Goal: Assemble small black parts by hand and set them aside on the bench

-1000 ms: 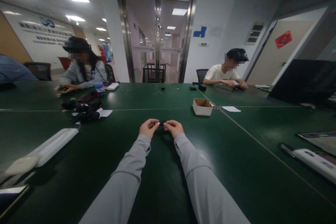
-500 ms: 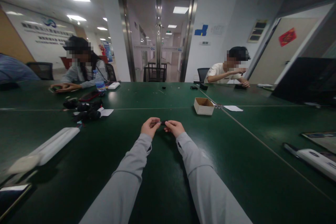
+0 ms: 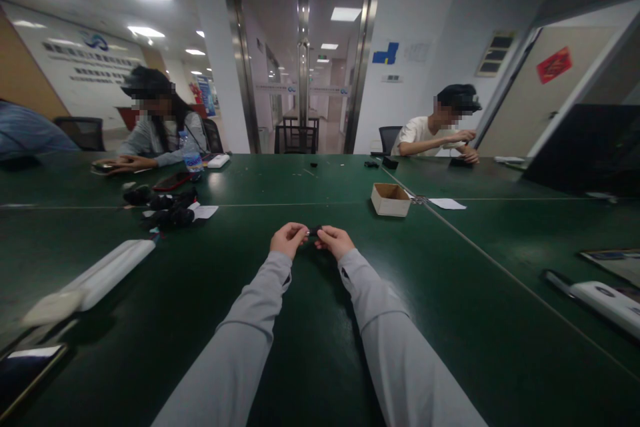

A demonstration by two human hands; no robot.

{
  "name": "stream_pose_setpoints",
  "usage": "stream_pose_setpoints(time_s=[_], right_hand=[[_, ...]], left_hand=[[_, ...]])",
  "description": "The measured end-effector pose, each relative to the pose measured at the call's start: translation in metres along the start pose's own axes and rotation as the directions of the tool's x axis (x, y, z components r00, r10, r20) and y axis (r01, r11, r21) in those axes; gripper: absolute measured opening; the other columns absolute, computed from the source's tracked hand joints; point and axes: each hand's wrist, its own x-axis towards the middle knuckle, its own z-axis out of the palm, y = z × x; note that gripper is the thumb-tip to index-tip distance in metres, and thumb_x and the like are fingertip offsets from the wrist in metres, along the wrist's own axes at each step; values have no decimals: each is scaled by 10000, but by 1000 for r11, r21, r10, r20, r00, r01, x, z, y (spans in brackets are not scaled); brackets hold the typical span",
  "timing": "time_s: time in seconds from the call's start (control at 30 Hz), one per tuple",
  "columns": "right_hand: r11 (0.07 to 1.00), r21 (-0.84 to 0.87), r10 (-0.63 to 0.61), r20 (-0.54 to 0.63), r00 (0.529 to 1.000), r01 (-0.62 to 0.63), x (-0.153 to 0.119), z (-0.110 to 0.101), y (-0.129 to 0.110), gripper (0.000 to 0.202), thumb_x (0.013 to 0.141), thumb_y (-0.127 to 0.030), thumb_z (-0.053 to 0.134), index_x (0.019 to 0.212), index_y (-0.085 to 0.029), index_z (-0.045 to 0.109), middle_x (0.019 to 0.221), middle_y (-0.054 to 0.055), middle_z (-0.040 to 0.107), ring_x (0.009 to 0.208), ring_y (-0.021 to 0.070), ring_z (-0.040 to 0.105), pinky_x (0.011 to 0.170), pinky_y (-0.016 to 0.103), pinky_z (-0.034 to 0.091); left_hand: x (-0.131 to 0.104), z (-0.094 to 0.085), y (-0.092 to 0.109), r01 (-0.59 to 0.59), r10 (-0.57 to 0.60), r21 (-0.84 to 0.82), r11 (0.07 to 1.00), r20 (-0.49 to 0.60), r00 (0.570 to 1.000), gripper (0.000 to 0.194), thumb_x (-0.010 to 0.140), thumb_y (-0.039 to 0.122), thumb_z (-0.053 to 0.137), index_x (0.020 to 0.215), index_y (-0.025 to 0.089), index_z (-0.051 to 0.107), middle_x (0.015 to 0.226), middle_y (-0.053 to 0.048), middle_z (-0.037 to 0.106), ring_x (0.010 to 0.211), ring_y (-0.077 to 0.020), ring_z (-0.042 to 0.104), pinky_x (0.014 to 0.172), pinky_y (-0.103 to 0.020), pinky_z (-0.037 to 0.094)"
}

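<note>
The left hand [image 3: 287, 241] and right hand [image 3: 338, 241] were in close pinches, each holding one end of a small dark piece [image 3: 313, 231]. It lay at the left's three o'clock and the right's nine, equally near both, its long axis apparently nine-to-three.

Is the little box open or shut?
Open: no lid covers the box, and its brown inside shows.

Tabletop [image 3: 450, 307] free right of hands [image 3: 338, 242]; box [image 3: 391, 205] blocks ahead-right, long white object [image 3: 117, 272] left.
</note>
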Motion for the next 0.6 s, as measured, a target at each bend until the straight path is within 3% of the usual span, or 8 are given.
stream_pose_setpoints(time_s=[0.2,0.6], right_hand=[[999,6,-34,49,998,34,0,-2,2,417,523,-412,777,786,-115,652,754,35,594,535,100,559,507,210,481],[996,-44,-76,41,996,77,-3,1,-2,361,535,-406,766,732,-121,664,938,70,554,536,100,555,489,229,492]], left_hand=[[2,0,-2,65,-64,31,997,-24,998,336,623,424,654,741,114,601,639,-43,624,509,-97,572,451,-171,425],[-1,4,5,154,-150,39,987,-93,984,376,619,471,659,661,107,574,525,-41,590,438,-115,560,380,-174,423]])
